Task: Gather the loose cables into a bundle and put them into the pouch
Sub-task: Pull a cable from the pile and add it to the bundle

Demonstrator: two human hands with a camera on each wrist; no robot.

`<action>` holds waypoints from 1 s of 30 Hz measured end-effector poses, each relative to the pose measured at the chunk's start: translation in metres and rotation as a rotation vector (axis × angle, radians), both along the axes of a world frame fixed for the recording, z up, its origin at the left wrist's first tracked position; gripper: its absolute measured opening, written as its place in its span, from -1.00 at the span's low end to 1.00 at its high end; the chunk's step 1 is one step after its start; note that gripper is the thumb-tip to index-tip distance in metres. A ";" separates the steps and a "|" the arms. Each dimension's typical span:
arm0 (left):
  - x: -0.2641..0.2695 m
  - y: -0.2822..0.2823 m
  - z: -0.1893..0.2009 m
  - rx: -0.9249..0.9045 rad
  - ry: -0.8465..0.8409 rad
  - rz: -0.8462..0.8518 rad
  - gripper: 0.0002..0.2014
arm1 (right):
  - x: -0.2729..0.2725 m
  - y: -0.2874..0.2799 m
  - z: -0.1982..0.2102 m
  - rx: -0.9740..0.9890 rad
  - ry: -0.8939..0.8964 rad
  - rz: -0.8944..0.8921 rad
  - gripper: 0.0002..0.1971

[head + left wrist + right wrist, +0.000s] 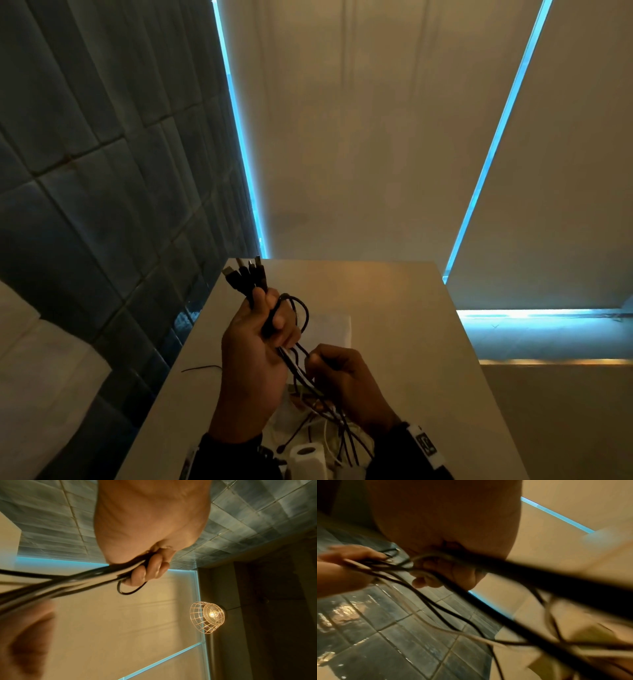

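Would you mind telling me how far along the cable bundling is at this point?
Partly done. The left hand grips several cables together, plug ends lined up above the fist. In hand: the right hand holds the trailing lengths lower down. Left: loose tails lie tangled on the table, and nothing is in a pouch yet.

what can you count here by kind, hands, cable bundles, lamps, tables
hands: 2 (left hand, right hand)
cable bundle: 1, strands too tangled to count singly
wire-cage lamp: 1
table: 1
total: 5
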State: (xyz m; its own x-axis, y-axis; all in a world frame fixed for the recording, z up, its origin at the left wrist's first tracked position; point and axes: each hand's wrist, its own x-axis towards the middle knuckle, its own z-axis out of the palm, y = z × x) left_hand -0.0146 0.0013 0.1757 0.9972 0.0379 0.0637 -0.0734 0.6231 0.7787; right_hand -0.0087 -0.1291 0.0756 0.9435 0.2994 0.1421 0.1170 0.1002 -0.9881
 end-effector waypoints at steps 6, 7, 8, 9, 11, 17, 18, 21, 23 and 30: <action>-0.002 0.002 -0.002 0.025 0.003 0.015 -0.71 | 0.007 -0.002 -0.037 -0.111 0.009 -0.064 -0.70; -0.003 0.002 -0.002 0.028 -0.002 0.015 -0.71 | 0.008 -0.002 -0.038 -0.133 -0.003 -0.070 -0.70; -0.003 0.002 -0.002 0.031 -0.009 0.012 -0.70 | 0.009 -0.001 -0.041 -0.152 -0.014 -0.079 -0.69; -0.003 0.003 -0.001 0.032 -0.014 0.008 -0.70 | 0.010 0.000 -0.043 -0.163 -0.020 -0.085 -0.68; -0.004 0.004 0.000 0.027 -0.016 0.005 -0.72 | 0.011 0.000 -0.048 -0.180 -0.025 -0.099 -0.65; -0.004 0.003 0.001 0.031 -0.030 0.017 -0.72 | 0.015 0.001 -0.066 -0.255 -0.008 -0.149 -0.56; -0.003 0.004 0.001 0.028 -0.032 0.018 -0.72 | 0.016 0.001 -0.067 -0.268 -0.007 -0.159 -0.55; -0.002 0.004 0.000 0.021 -0.030 0.021 -0.71 | 0.018 0.002 -0.073 -0.314 0.006 -0.195 -0.51; -0.002 0.005 -0.001 0.024 -0.027 0.027 -0.71 | 0.018 0.000 -0.077 -0.333 0.014 -0.224 -0.49; 0.003 0.008 -0.001 0.114 -0.017 0.049 -0.73 | 0.018 -0.007 -0.063 -0.329 0.059 -0.318 -0.69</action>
State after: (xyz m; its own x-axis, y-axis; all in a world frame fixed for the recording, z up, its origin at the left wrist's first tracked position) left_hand -0.0120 0.0088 0.1742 0.9931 0.0785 0.0872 -0.1156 0.5257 0.8428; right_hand 0.0096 -0.1362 0.0124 0.9994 0.0143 0.0316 0.0341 -0.2516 -0.9672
